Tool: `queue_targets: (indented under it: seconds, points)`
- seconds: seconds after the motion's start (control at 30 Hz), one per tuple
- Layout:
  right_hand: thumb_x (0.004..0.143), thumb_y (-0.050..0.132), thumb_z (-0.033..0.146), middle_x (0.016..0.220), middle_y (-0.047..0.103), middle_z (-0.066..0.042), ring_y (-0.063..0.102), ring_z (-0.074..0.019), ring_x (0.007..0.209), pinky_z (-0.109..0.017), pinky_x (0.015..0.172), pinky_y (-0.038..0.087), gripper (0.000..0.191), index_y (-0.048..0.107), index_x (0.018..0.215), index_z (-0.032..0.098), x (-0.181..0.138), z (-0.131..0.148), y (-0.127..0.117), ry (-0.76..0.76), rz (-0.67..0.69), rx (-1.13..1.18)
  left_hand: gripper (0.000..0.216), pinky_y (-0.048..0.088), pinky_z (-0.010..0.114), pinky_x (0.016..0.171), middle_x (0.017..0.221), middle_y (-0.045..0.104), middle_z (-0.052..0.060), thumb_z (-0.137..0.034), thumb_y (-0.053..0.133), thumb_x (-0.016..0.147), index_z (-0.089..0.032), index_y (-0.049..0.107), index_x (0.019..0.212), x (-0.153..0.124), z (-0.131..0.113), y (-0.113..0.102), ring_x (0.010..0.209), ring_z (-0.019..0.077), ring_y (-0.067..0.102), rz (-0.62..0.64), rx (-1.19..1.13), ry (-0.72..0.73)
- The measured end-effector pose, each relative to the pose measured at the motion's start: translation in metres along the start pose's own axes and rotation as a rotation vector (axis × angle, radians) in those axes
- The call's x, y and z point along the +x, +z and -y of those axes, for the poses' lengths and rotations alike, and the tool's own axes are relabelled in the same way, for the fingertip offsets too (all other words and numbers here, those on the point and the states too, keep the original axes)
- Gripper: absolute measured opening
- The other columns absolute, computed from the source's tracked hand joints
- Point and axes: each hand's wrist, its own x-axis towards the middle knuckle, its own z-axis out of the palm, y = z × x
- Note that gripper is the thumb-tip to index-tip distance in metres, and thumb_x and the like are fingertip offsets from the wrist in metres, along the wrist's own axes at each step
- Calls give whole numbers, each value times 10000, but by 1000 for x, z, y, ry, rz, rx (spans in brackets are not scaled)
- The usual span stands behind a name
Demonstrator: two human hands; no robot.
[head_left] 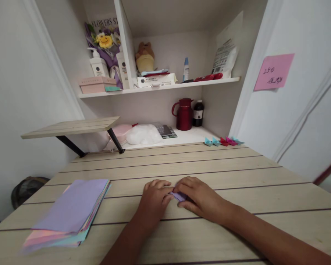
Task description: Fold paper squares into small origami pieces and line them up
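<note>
Observation: both of your hands are at work on one small purple paper piece (178,196), which lies on the tabletop (237,173) at its near centre. Your left hand (154,198) is curled, its fingertips pinching the left edge of the piece. Your right hand (200,197) closes over the right part and pins it flat. Most of the piece is hidden under your fingers, so the state of the fold cannot be told.

Recommendation: the crease looks to be in hand. Anchor with the right hand, line up the edges before pressing, and run the left fingertips along the fold in one firm pass. Press against a flat plank rather than over one of the dark grooves, which could dent the paper.

Surroundings: a stack of coloured sheets (71,209) sits at the near left, well apart from your hands. A row of small folded pieces (223,141) lies at the far right edge. A raised wooden board (71,127) stands far left. In the far alcove stand a red jug (183,114) and a dark bottle (198,113). Nothing lies in the way of your hands.
</note>
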Motion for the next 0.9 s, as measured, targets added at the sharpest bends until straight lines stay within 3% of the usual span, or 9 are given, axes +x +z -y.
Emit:
queue_targets:
  seconds: [0.17, 0.27, 0.43, 0.63, 0.7, 0.77, 0.83, 0.9]
  points:
    - [957, 451, 322, 1039, 690, -51, 608, -195, 960, -345, 880, 429, 230, 630, 1067, 228, 1, -3, 5, -13, -81, 8, 265, 385, 453, 981, 1185, 667, 36, -327, 663, 808, -301, 692, 1070, -1, 2, 0, 1111, 236, 556, -12, -7, 27]
    - [969, 422, 309, 981, 716, -37, 635, -179, 908, -326, 858, 441, 251, 655, 1016, 229, 3, -6, 6, 33, -122, 46, 246, 371, 444, 990, 1143, 687, 31, -304, 693, 783, -294, 703, 1028, 1, 1, 3, 1078, 228, 577, -21, -3, 48]
    - [963, 434, 309, 917, 735, -24, 652, -175, 860, -297, 817, 451, 261, 680, 924, 234, 5, -8, 4, 92, -161, 106, 170, 290, 450, 1054, 867, 738, -18, -189, 558, 874, -263, 705, 833, 9, -12, 7, 874, 162, 646, -95, 17, 67]
    - [893, 552, 393, 839, 735, -15, 643, -195, 793, -314, 795, 438, 202, 690, 879, 245, 0, -1, -6, 156, -199, 118, 147, 260, 469, 1073, 859, 735, -33, -175, 600, 826, -252, 674, 725, 8, -26, 4, 873, 163, 653, -218, -146, 10]
    - [900, 526, 370, 781, 716, -12, 630, -188, 748, -303, 748, 440, 220, 682, 830, 231, 0, 2, -5, 217, -246, 230, 130, 306, 467, 1046, 840, 728, -17, -209, 601, 819, -234, 656, 704, 7, -29, 2, 867, 182, 650, -271, -269, -53]
    - [889, 520, 375, 706, 672, 2, 599, -168, 672, -270, 649, 432, 237, 658, 794, 208, 1, 5, -2, 313, -280, 481, 170, 434, 401, 914, 810, 710, 8, -286, 550, 857, -211, 641, 735, 7, -29, 1, 828, 193, 643, -290, -480, -141]
    - [842, 565, 422, 614, 597, 24, 534, -143, 577, -245, 553, 386, 259, 621, 752, 186, 4, 5, 3, 412, -286, 763, 252, 487, 316, 740, 772, 684, 22, -371, 484, 896, -184, 627, 805, 6, -27, 2, 765, 187, 631, -246, -721, -200]
    - [784, 618, 460, 563, 529, 44, 463, -119, 529, -237, 521, 336, 295, 584, 714, 175, 6, 3, 8, 477, -285, 964, 300, 480, 282, 675, 749, 667, 23, -422, 469, 901, -161, 615, 872, 6, -24, 4, 715, 173, 617, -182, -893, -217]
